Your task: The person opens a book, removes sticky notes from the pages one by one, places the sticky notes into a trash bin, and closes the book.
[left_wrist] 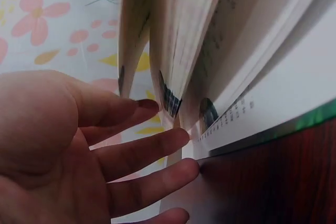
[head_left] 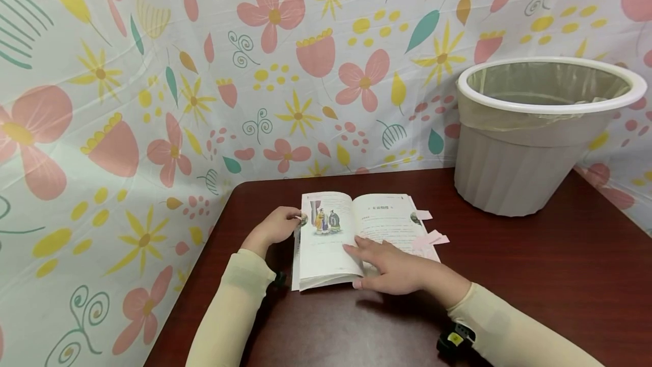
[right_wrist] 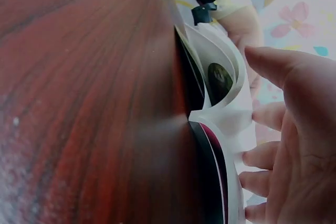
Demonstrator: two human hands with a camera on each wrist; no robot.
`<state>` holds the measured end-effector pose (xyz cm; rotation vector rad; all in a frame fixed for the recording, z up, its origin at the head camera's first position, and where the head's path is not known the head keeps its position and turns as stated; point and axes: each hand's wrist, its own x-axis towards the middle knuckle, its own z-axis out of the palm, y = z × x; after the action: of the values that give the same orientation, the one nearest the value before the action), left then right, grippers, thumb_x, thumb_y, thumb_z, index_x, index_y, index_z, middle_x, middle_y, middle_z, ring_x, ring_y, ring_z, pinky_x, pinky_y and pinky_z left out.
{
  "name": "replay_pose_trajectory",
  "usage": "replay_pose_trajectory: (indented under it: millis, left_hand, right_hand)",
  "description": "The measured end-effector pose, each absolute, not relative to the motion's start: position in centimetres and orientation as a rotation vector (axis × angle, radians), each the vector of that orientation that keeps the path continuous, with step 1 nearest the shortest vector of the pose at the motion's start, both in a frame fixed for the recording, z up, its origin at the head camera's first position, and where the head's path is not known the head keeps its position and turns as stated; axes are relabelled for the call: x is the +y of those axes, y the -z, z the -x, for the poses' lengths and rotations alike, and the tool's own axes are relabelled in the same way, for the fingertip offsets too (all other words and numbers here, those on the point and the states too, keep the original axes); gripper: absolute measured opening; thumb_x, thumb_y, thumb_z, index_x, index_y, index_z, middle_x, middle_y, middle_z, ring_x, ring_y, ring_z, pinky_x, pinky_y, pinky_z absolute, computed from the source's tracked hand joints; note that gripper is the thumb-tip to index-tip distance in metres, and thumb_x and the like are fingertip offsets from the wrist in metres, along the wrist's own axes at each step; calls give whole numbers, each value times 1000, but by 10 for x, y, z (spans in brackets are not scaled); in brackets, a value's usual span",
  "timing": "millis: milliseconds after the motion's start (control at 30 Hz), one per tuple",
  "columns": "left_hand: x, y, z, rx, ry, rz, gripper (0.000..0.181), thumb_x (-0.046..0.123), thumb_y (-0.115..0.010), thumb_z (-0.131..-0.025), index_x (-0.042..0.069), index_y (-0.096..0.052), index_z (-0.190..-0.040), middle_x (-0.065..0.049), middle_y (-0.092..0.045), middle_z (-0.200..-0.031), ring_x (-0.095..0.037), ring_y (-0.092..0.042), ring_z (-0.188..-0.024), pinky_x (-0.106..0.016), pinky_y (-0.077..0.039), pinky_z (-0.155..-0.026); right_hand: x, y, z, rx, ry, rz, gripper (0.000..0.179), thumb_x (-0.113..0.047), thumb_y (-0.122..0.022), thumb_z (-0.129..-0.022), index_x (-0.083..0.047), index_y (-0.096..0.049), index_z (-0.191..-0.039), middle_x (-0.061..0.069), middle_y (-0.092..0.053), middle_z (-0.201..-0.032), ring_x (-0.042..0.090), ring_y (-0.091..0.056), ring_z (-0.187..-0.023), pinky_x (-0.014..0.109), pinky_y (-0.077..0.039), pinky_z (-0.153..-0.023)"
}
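Observation:
An open book (head_left: pixel 326 262) lies on the table, with a coloured drawing of two robed figures on its left page and printed text on its right. At that left page's outer edge is my left hand (head_left: pixel 277 224); its thumb and index finger pinch at the page edges. The left wrist view shows the leaves (left_wrist: pixel 181 51) fanned apart beside the thumb, with the other fingers extended below. My right hand (head_left: pixel 394 268) rests across the lower right page and centre fold, fingers spread. In the right wrist view the pages (right_wrist: pixel 231 69) bulge up on the far side of the fold.
Pale pink paper tabs (head_left: pixel 433 238) stick out from the book's right edge. A grey bin (head_left: pixel 504 169) with a white rim and a plastic liner stands at the table's back right. Behind the dark red wooden table (head_left: pixel 535 276) hangs a flower-patterned cloth (head_left: pixel 316 123).

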<state>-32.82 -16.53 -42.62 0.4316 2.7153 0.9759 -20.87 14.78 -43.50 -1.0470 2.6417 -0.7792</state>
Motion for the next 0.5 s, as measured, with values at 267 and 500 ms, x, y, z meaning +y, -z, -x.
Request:
replay_pose_trajectory:
  millis: [267, 500]
  left_hand:
    - [-163, 426, 327, 2762, -954, -286, 39, 19, -48, -103, 9, -66, -136, -10, -62, -143, -25, -58, -125, -47, -49, -104]
    - [-157, 427, 325, 2775, -930, -187, 49, 39, -63, -100, 10, -62, -141, -11, -61, -144, -28, -60, -126, -51, -51, -104]
  right_hand:
    - [146, 435, 204, 2641, 716, 911, 68, -62, -60, -96, -41, -39, -157, 14, -20, -172, 35, -19, -160, 86, -10, -111]
    - [145, 438, 203, 2616, 669, 877, 60, -65, -60, -95, -56, -40, -151, 10, -11, -174, 38, -10, -161, 90, -4, -106]
